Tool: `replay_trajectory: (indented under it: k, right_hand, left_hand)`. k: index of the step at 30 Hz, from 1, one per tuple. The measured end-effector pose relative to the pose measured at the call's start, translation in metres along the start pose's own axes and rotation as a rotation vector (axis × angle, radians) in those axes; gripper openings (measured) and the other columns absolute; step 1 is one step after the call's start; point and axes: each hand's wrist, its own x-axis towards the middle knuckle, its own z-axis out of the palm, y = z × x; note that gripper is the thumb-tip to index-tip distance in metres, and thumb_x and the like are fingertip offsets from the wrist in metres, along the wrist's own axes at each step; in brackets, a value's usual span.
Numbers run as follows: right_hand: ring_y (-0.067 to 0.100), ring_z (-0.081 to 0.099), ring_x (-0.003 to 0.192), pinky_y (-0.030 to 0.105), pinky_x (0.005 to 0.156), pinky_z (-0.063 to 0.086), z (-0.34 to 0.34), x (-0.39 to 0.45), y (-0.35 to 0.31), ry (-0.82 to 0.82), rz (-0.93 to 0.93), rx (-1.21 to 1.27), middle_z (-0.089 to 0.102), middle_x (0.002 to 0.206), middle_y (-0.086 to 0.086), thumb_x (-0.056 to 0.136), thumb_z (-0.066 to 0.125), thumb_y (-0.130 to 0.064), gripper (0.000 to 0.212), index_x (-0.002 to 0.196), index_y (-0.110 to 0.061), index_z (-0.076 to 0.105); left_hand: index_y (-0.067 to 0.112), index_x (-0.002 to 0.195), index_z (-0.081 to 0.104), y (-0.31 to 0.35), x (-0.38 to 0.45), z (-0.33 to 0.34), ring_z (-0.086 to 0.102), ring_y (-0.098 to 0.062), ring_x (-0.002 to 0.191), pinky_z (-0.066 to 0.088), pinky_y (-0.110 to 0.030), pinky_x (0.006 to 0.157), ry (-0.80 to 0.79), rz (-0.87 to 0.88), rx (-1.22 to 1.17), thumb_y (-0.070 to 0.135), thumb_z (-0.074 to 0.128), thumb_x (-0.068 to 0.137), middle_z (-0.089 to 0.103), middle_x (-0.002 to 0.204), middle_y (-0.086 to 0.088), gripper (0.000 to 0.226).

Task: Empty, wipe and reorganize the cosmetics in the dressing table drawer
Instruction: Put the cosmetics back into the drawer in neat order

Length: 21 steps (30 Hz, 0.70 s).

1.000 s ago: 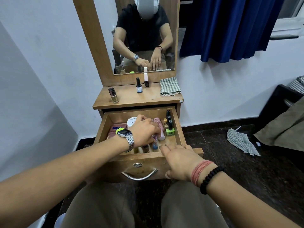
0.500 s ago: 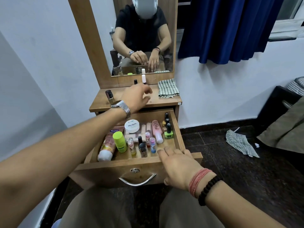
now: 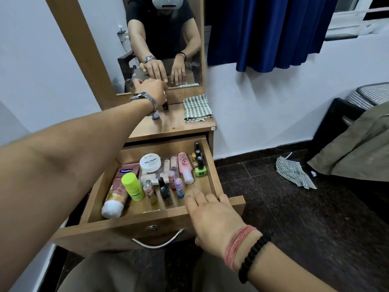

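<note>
- Open wooden dressing-table drawer [image 3: 212, 178]: pulled well out below the tabletop, still holding most of the cosmetics; emptying looks only begun.
- Contents, left to right: pink squeeze tube with white cap [image 3: 117, 190], lying flat; lime-green capped bottle [image 3: 133, 186], leaning on the tube; round white nail-polish jar [image 3: 150, 163] toward the back; small dark-capped glass bottle [image 3: 165, 191]; two small lip-balm sticks [image 3: 179, 187]; pink bottle with white cap [image 3: 185, 167], lying flat; lime-green nail polish bottle with black cap [image 3: 200, 168], upright at the right wall, more black-capped bottles behind it.
- Handling, judged: all light. The glass polish bottles are hard, smooth and breakable, best pinched at cap or shoulder and set upright. The tubes are soft; take them around the middle. The jar takes a grasp across its lid.
- Left hand [image 3: 150, 90]: reaching over the wooden tabletop [image 3: 179, 125], fingers curled down at a small dark bottle [image 3: 165, 106] standing by the mirror; whether it grasps the bottle or has let go, I cannot tell. A blue-labelled small bottle [image 3: 155, 116] stands just beside the wrist.
- Right hand [image 3: 212, 216]: fingers straight, laid over the drawer's front right edge, gripping nothing.
- Folded green-and-white checked cloth [image 3: 196, 108]: on the tabletop's right side, ready for wiping.
- Second checked cloth [image 3: 294, 172]: on the dark floor, well apart.
</note>
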Motion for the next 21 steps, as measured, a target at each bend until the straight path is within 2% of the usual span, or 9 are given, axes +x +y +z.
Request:
replay_trajectory:
  k: [2, 5, 9, 15, 19, 21]
  right_hand:
    - [0.032, 0.03, 0.135, 0.049, 0.11, 0.02, 0.001, 0.0, 0.0, 0.006, -0.002, -0.002, 0.02, 0.155, 0.016, 0.091, 0.056, -0.02, 0.069, 0.148, -0.012, 0.017]
    - [0.032, 0.03, 0.136, 0.049, 0.11, 0.02, 0.001, 0.0, 0.001, 0.002, -0.005, -0.008, 0.02, 0.155, 0.015, 0.089, 0.06, -0.02, 0.074, 0.148, -0.013, 0.016]
    - [0.03, 0.032, 0.135, 0.049, 0.11, 0.021, 0.002, 0.0, 0.002, 0.018, -0.01, 0.001, 0.021, 0.155, 0.013, 0.089, 0.059, -0.018, 0.07, 0.147, -0.013, 0.018]
    - [0.03, 0.03, 0.137, 0.049, 0.11, 0.021, 0.002, 0.001, 0.002, -0.004, -0.01, -0.028, 0.02, 0.156, 0.015, 0.086, 0.065, -0.019, 0.08, 0.149, -0.013, 0.015]
    - [0.031, 0.03, 0.137, 0.048, 0.108, 0.024, 0.002, 0.0, 0.003, -0.012, -0.019, -0.012, 0.022, 0.154, 0.014, 0.085, 0.065, -0.021, 0.082, 0.149, -0.015, 0.015]
    - [0.031, 0.031, 0.135, 0.048, 0.107, 0.024, 0.002, 0.0, 0.003, -0.019, -0.021, -0.005, 0.023, 0.153, 0.013, 0.084, 0.067, -0.024, 0.083, 0.148, -0.015, 0.015]
  left_hand:
    - [0.026, 0.093, 0.068, 0.002, 0.001, -0.001, 0.055, -0.028, 0.097, 0.027, -0.042, 0.088, -0.003, -0.009, 0.012, 0.017, 0.049, 0.082, 0.066, 0.093, -0.005, 0.023]
    - [0.024, 0.085, 0.065, 0.004, -0.001, -0.002, 0.054, -0.029, 0.098, 0.027, -0.041, 0.087, 0.009, -0.003, -0.007, 0.012, 0.054, 0.081, 0.065, 0.092, -0.007, 0.017]
    - [0.022, 0.087, 0.067, 0.009, -0.014, -0.01, 0.055, -0.028, 0.099, 0.026, -0.04, 0.09, 0.04, 0.062, -0.019, 0.013, 0.058, 0.083, 0.067, 0.094, -0.005, 0.013]
    - [0.027, 0.092, 0.066, 0.028, -0.064, -0.047, 0.057, -0.021, 0.097, 0.027, -0.039, 0.091, 0.116, 0.211, -0.138, 0.03, 0.06, 0.086, 0.067, 0.095, 0.005, 0.009]
    - [0.03, 0.094, 0.066, 0.043, -0.121, -0.067, 0.059, -0.011, 0.089, 0.035, -0.034, 0.089, 0.021, 0.346, -0.208, 0.038, 0.061, 0.085, 0.064, 0.09, 0.013, 0.013]
    - [0.03, 0.094, 0.067, 0.048, -0.148, -0.066, 0.059, -0.009, 0.086, 0.041, -0.03, 0.08, -0.05, 0.397, -0.224, 0.036, 0.06, 0.086, 0.066, 0.091, 0.012, 0.012]
